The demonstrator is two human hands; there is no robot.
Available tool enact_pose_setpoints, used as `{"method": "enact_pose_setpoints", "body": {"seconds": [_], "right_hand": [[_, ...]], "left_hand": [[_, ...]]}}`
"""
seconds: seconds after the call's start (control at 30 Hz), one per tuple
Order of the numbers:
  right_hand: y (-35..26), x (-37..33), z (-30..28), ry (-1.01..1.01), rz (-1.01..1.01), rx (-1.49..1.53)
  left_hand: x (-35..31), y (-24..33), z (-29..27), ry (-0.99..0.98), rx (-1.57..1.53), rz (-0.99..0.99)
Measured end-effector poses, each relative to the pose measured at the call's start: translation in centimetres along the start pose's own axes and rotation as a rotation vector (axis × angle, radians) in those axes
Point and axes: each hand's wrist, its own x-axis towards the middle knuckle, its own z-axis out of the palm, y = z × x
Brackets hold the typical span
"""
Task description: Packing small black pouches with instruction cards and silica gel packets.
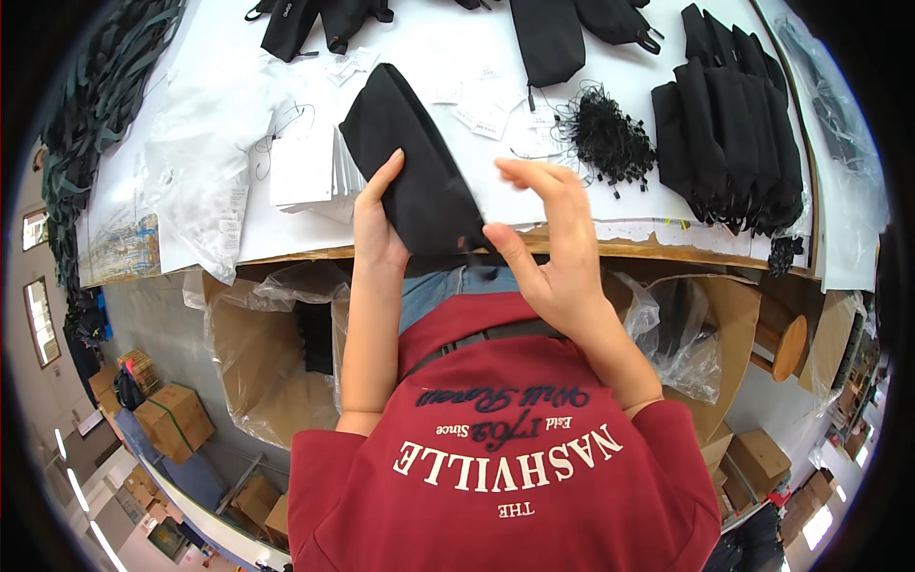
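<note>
My left hand (378, 217) is closed round a long black fabric pouch (408, 157), its thumb lying across the upper face. The pouch tilts over the table's near edge, and a small reddish tab shows close to its lower end. My right hand (558, 234) is beside that lower end with fingers spread and slightly blurred. Its thumb tip is at the pouch's corner; whether it touches I cannot tell. Left of the pouch stands a stack of white cards (303, 179). A tangled heap of black tag strings (610, 135) lies to the right.
Several black pouches (729, 133) are stacked at the right of the white table (457, 33), others (548, 43) at its far side. Clear plastic bags (205, 143) cover the left part. Plastic-lined cardboard boxes (262, 367) stand below the near edge. Dark straps (114, 86) hang far left.
</note>
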Motion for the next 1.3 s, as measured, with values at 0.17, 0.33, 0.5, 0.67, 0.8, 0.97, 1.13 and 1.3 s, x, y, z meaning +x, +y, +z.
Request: {"method": "enact_pose_setpoints", "body": {"seconds": [0.17, 0.33, 0.5, 0.67, 0.8, 0.97, 1.13, 1.3], "right_hand": [[-0.1, 0.5, 0.0, -0.266, -0.266, -0.522], [2.1, 1.5, -1.5, -0.252, -0.082, -0.143], [2.3, 1.3, -3.1, -0.239, 0.357, 0.34], [2.7, 1.1, -3.9, -0.275, 0.289, 0.522], [3.8, 1.6, -5.8, -0.377, 0.069, 0.17], [2.8, 1.4, -7.7, -0.493, 0.304, 0.229], [2.2, 1.2, -14.8, -0.103, 0.281, -0.021], [4.4, 0.4, -24.8, 0.755, 0.241, -0.258]], "left_hand": [[-2.0, -0.8, 2.0, 0.013, 0.032, -0.052], [-3.5, -0.9, -0.1, -0.036, 0.326, 0.158], [-4.6, 2.1, -0.1, -0.241, 0.758, 0.359], [-4.4, 3.1, -1.0, -0.391, 0.936, 0.444], [-4.2, 3.2, -0.7, -0.421, 1.031, 0.625], [-4.2, 2.1, -0.2, -0.401, 1.114, 0.669], [-3.7, 2.4, -0.2, -0.415, 1.0, 0.62], [-4.5, 5.9, -0.9, -0.124, 1.36, 0.893]]}}
